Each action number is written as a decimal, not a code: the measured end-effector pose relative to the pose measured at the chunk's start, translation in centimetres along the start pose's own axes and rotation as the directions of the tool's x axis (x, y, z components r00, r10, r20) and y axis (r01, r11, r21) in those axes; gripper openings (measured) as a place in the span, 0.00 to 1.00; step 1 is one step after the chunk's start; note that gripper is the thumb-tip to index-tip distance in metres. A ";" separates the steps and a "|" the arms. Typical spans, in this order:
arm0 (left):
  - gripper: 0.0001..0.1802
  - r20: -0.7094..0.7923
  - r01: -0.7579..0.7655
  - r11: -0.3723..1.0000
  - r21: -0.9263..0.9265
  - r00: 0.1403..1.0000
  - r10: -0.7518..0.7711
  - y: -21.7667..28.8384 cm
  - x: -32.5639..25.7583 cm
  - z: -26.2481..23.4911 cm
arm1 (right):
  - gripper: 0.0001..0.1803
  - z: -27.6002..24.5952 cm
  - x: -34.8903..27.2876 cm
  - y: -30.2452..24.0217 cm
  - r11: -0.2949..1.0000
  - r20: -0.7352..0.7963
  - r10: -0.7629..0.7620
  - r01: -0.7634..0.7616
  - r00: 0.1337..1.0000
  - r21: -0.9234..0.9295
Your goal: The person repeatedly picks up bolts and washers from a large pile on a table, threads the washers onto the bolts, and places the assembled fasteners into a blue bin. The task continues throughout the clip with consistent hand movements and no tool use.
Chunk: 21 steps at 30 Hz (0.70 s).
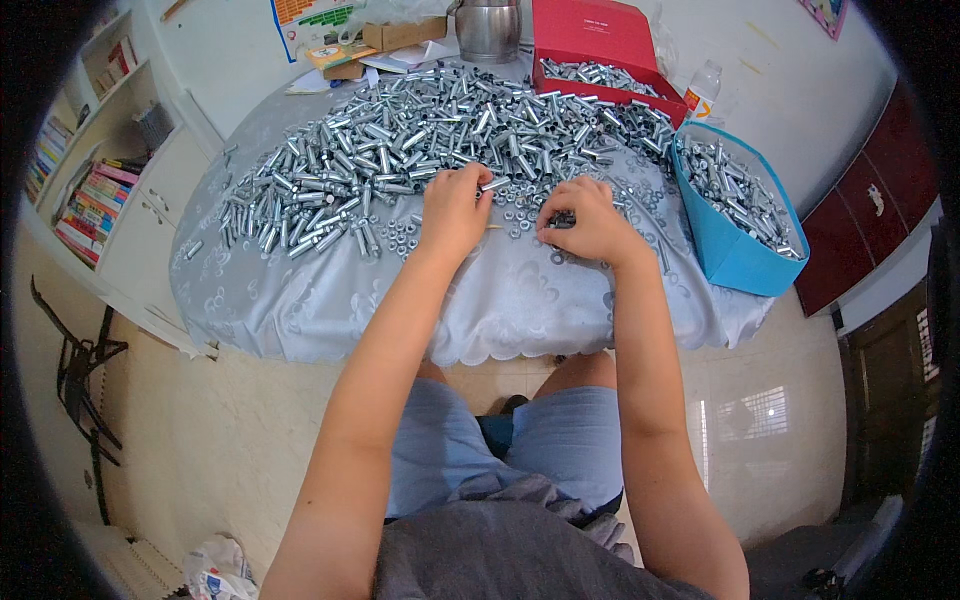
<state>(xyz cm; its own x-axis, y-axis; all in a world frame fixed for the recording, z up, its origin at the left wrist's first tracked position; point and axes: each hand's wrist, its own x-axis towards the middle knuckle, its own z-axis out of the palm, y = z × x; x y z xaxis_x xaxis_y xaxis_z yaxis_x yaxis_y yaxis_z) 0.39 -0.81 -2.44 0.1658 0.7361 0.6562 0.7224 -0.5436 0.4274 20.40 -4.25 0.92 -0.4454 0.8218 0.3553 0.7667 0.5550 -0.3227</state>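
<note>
A large heap of silver expansion bolts (400, 135) with metal sleeves covers the far part of the table. At its near edge my left hand (455, 212) is closed, thumb against fingers, with a short silver metal sleeve (494, 185) sticking out at the fingertips. To the right, my right hand (595, 222) is curled low over the cloth, thumb and fingers bent round small dark metal pieces, too shadowed to name. Small loose nuts (515, 215) lie scattered between and beside both hands. A thin pale stick-like piece (494, 227) rests near the left thumb.
At the right edge stands a blue fabric bin (745, 262) full of bolts. Behind the heap are an open red box (600, 40) with more bolts, a plastic bottle (703, 88) and a metal pot (487, 30). A patterned grey tablecloth (530, 290) hangs over the near edge.
</note>
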 end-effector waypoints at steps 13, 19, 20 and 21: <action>0.10 -0.046 0.012 0.994 -0.104 0.999 -0.017 0.4 0.3 -0.1 | 0.08 0.0 0.3 0.0 0.990 -0.185 -0.112 0.126 0.976 0.065; 0.11 0.117 0.138 0.888 -0.439 0.989 -0.095 0.8 0.7 -0.1 | 0.09 0.6 1.8 0.1 0.716 -0.362 0.243 0.086 0.900 0.693; 0.11 0.147 0.159 0.871 -0.464 0.984 -0.101 1.1 0.7 -0.1 | 0.10 0.8 2.0 0.3 0.586 -0.339 0.324 0.094 0.883 0.805; 0.12 0.176 0.182 0.855 -0.486 0.978 -0.108 1.3 0.7 -0.4 | 0.11 0.8 2.1 0.1 0.564 -0.350 0.350 0.103 0.869 0.820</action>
<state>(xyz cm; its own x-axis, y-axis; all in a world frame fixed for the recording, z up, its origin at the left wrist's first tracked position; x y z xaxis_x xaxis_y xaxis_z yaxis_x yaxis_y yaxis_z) 1.22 -1.13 -1.20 0.2018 0.8501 0.4865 0.3218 -0.5267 0.7868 19.19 -2.39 0.93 0.0432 0.8635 0.5026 0.0074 0.5027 -0.8644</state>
